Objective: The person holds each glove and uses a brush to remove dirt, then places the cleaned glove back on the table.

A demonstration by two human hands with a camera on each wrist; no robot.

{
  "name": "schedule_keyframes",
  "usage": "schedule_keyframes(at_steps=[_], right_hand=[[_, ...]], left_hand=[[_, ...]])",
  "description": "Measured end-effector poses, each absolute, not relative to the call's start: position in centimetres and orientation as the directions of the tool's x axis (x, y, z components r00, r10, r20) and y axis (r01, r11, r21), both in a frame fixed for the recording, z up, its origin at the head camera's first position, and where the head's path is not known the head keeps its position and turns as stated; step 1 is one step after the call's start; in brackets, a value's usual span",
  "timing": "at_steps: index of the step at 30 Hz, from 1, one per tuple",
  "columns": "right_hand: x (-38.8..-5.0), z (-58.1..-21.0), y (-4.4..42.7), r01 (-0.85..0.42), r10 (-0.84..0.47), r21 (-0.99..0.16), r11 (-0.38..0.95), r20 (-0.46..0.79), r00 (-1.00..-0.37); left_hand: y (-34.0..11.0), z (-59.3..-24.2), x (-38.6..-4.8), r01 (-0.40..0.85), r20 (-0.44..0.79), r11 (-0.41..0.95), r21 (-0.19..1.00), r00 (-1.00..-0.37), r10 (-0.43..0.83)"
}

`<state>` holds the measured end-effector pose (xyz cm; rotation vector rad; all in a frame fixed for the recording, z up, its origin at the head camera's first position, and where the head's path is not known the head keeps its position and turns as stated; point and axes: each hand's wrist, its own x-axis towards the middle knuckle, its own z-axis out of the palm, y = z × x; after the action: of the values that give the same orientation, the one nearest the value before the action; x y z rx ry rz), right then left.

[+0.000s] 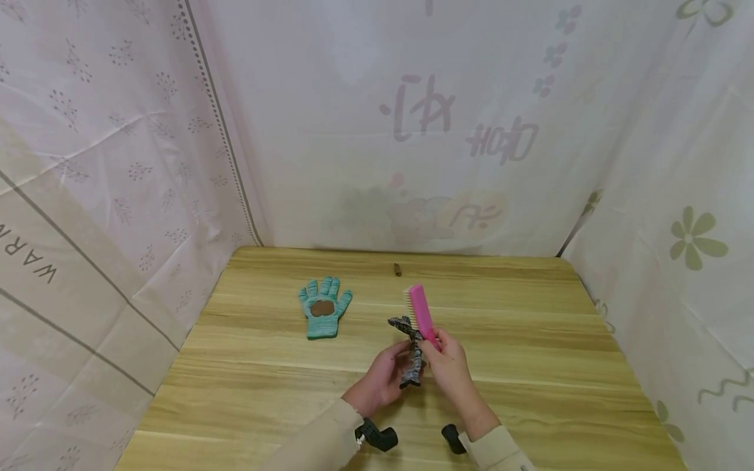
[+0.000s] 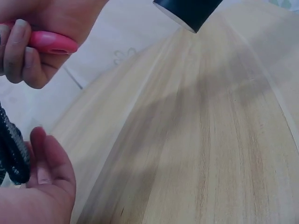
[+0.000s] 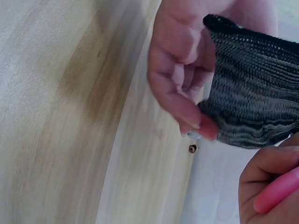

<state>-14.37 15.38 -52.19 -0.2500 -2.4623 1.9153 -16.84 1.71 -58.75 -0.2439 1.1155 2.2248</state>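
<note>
A dark grey knitted glove (image 1: pixel 414 363), seen nearly edge-on, hangs upright between the hands above the table. My left hand (image 1: pixel 383 376) grips its side, and one fingertip presses the cuff edge of the knit (image 3: pixel 252 88) in the right wrist view. My right hand (image 1: pixel 452 369) holds a pink comb (image 1: pixel 421 307) by its handle, teeth facing left, just right of the glove's top. The left wrist view has the comb's handle end (image 2: pixel 53 43) sticking out of the right fist. Whether the right fingers also touch the glove, I cannot tell.
A teal glove (image 1: pixel 323 327) with a brown patch lies flat on the wooden table (image 1: pixel 265 392), left of my hands. Near the back edge is a small brown object (image 1: pixel 397 269). Patterned curtains (image 1: pixel 353 163) surround the table's back and sides.
</note>
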Motion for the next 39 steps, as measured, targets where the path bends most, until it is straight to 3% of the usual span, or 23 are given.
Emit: schedule_keyframes(at_steps=[21, 31, 39], right_hand=[[-14.3, -53.7, 17.1, 0.167, 0.205, -0.929, 0.331, -0.102, -0.973], [-14.3, -54.8, 17.8, 0.153, 0.22, -0.918, 0.365, -0.075, -0.973], [-14.3, -55.2, 18.2, 0.182, 0.217, -0.913, 0.364, -0.107, -0.97]], left_hand=[[-0.2, -56.8, -17.9, -0.579, -0.361, -0.487, 0.654, -0.805, 0.471], [-0.2, -56.2, -18.2, -0.497, -0.306, -0.565, 0.659, -0.863, 0.403], [-0.2, -55.2, -18.4, -0.515, -0.369, -0.63, 0.582, -0.857, 0.36]])
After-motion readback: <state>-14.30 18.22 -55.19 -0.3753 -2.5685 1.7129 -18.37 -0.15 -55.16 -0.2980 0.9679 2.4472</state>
